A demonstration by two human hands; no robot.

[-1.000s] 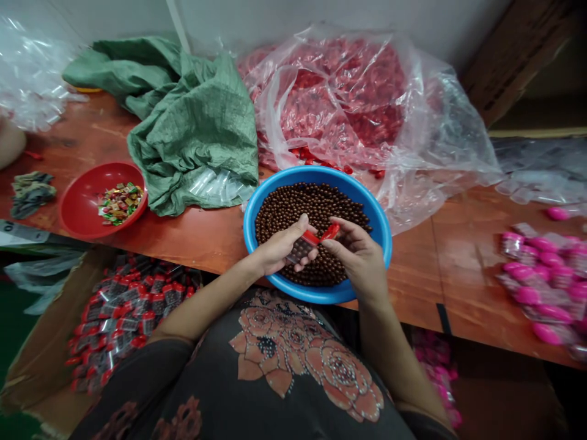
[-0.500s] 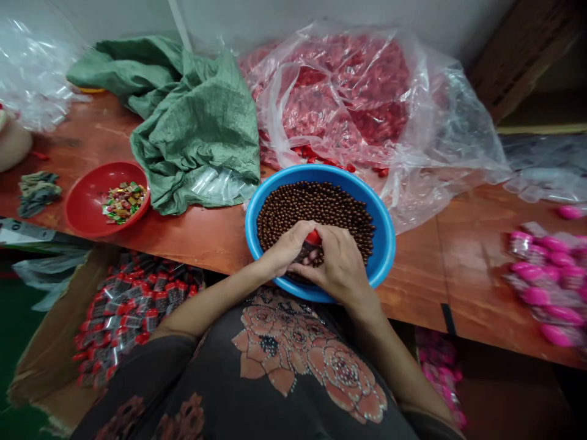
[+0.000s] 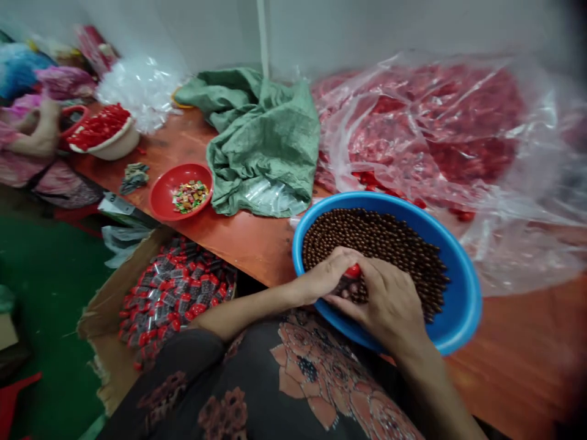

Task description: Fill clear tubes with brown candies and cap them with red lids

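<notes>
Over the near side of a blue basin [image 3: 472,305], my left hand [image 3: 326,276] and my right hand [image 3: 393,298] are closed together around a small clear jar with a red cap [image 3: 352,271]. Fingers of both hands meet at the cap, and much of the jar is hidden behind them. Dark contents show through its wall. Shiny brown balls [image 3: 371,229] fill most of the basin below, heaped toward its far left side.
A large clear bag of red caps [image 3: 477,134] lies behind the basin. Left of it are a green woven sack [image 3: 270,146], a red bowl of wrapped sweets [image 3: 160,195] and a white bowl of red pieces [image 3: 119,143]. Capped jars [image 3: 178,287] fill a carton below; another person's arm [image 3: 39,137] is far left.
The camera view has swung left, so the basin and hands appear further right and the other person shows. Both hands keep their grip on the capped jar.
</notes>
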